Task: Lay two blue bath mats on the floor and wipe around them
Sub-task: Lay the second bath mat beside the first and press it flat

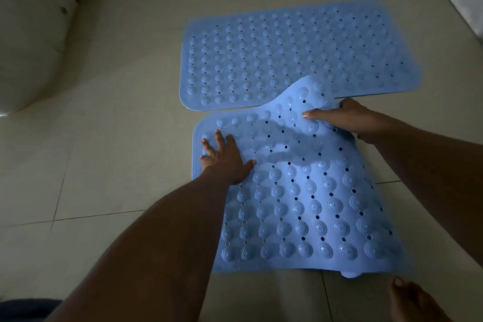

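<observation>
Blue far mat flat on tiled floor; near mat just in front, far-right corner lifted over far mat's edge; left hand flat, fingers spread, pressing it down; right hand grips raised corner.

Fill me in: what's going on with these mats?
A person is laying the near blue studded rubber bath mat on the beige tiled floor. The left hand presses flat on its far-left corner; the right hand grips its far edge, which humps up over the rim of the far blue studded rubber bath mat, already lying flat. No cloth is in view.
</observation>
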Demonstrator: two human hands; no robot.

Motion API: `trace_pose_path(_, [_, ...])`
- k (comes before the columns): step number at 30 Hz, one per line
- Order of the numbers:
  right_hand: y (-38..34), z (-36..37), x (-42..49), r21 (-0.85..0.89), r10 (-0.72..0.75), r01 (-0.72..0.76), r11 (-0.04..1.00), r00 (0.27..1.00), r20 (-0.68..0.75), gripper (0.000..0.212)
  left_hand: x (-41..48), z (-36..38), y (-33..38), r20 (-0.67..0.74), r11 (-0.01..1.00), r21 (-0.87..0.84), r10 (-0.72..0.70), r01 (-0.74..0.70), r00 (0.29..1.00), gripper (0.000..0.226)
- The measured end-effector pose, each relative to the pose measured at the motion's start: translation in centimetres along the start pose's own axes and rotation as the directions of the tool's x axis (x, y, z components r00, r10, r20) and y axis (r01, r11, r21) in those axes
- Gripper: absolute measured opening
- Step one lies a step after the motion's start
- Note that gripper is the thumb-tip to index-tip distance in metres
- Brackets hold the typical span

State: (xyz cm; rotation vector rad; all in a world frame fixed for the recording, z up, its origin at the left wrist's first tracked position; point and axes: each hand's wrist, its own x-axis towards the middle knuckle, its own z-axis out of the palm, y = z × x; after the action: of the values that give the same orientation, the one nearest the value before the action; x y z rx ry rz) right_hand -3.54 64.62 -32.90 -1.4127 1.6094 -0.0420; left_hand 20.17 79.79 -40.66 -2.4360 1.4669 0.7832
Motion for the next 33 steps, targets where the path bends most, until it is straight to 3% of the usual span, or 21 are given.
trace_pose_path(2, [-0.2,-0.6,-0.7,0.052,-0.043,0.038,0.998,0.995,0.092,0.055,0.0,0.1,-0.1,-0.007,1.000,0.009,0.002,-0.002,1.000,0.104])
trace_pose_path(3, [-0.1,-0.9,-0.6,0.055,-0.058,0.053,0.997,0.992,0.110,0.050,0.0,0.1,-0.1,-0.010,1.000,0.014,0.004,-0.004,1.000,0.104])
trace_pose_path(7, [0.5,-2.1,-0.6,0.074,-0.012,-0.003,0.997,0.979,0.202,0.066,0.1,0.1,-0.1,-0.008,0.999,0.033,0.007,-0.007,1.000,0.104])
trace_pose_path(12, [1.5,-2.7,-1.2,0.113,0.104,-0.136,0.984,0.962,0.250,0.058,0.0,0.0,0.1,-0.031,0.998,0.068,0.017,-0.015,0.999,0.102])
trace_pose_path(15, [2.2,-2.4,-1.4,0.171,0.085,-0.125,0.977,0.971,0.223,0.061,-0.6,0.2,1.3,-0.113,0.963,0.070,0.268,-0.261,0.957,0.099])
trace_pose_path(17, [2.7,-2.4,-1.4,0.205,0.014,-0.039,0.978,0.992,0.122,0.054,-1.2,0.5,3.2,-0.073,0.895,0.057,0.447,-0.443,0.892,0.097])
trace_pose_path(19, [3.3,-2.6,-1.3,0.160,-0.026,0.034,0.987,0.999,-0.047,0.069,-1.5,1.3,5.0,0.017,0.901,0.038,0.433,-0.433,0.901,0.101])
trace_pose_path(21, [3.9,-3.0,-1.0,0.048,-0.014,0.023,0.999,0.983,-0.185,0.113,-1.3,1.9,5.6,0.069,0.930,0.056,0.359,-0.363,0.931,0.112])
trace_pose_path(23, [4.1,-3.6,-0.8,0.010,-0.006,0.008,1.000,0.981,-0.193,0.126,-0.9,2.0,5.5,0.092,0.937,0.091,0.330,-0.338,0.939,0.120])
trace_pose_path(28, [4.7,-5.6,-0.3,0.103,-0.009,0.002,0.995,0.997,0.075,0.069,-0.6,2.0,5.7,0.088,0.948,0.107,0.292,-0.300,0.952,0.123])
trace_pose_path(33, [5.2,-6.7,0.3,0.214,0.044,-0.097,0.972,0.970,0.241,0.062,-0.4,1.7,5.9,0.089,0.958,0.086,0.267,-0.274,0.960,0.125])
